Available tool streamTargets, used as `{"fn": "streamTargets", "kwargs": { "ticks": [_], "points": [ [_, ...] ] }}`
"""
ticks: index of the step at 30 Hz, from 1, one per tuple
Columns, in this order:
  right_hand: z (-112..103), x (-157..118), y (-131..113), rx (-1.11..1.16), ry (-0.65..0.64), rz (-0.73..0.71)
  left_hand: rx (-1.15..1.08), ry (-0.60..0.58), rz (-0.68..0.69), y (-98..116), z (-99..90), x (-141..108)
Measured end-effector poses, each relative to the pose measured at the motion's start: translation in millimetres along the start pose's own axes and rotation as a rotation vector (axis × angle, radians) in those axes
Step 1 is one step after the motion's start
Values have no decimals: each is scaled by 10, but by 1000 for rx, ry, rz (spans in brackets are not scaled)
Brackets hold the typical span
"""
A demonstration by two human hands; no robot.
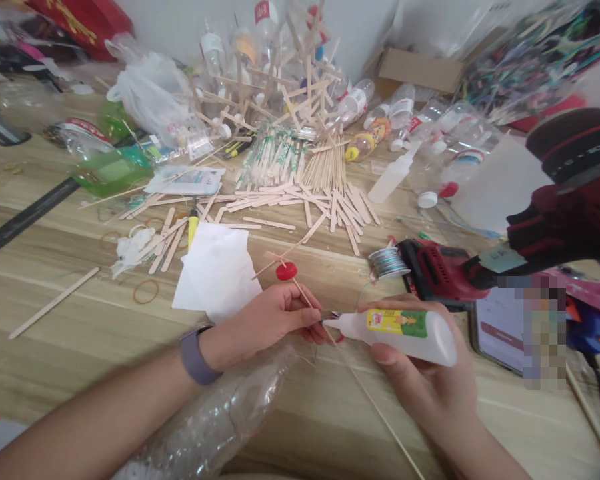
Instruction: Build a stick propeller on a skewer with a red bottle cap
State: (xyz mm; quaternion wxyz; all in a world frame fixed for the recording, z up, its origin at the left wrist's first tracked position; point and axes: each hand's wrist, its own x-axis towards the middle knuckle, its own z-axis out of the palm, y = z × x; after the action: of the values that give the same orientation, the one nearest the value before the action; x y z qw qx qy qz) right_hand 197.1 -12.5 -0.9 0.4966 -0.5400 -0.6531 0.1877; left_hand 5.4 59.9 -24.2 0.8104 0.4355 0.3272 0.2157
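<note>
My left hand pinches a thin bamboo skewer that slants down to the right. A red bottle cap sits on the skewer's upper part, with crossed wooden sticks beyond it. In my right hand lies a white glue bottle with a yellow and green label, tipped on its side. Its nozzle meets or nearly meets the skewer close to my left fingertips. Part of another red piece shows behind the nozzle. Below my left forearm lies a clear plastic bottle.
Craft sticks and a bundle of skewers lie mid-table, with empty bottles behind. White paper is beside my left hand. To the right are a red power drill, a wire spool and a phone.
</note>
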Motion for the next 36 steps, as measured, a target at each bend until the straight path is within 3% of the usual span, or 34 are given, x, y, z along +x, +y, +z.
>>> {"fn": "streamTargets", "kwargs": {
  "ticks": [36],
  "points": [
    [13, 28, -26, -4, 29, -6, -36, 8, -4, -24, -4, 5]
  ]
}}
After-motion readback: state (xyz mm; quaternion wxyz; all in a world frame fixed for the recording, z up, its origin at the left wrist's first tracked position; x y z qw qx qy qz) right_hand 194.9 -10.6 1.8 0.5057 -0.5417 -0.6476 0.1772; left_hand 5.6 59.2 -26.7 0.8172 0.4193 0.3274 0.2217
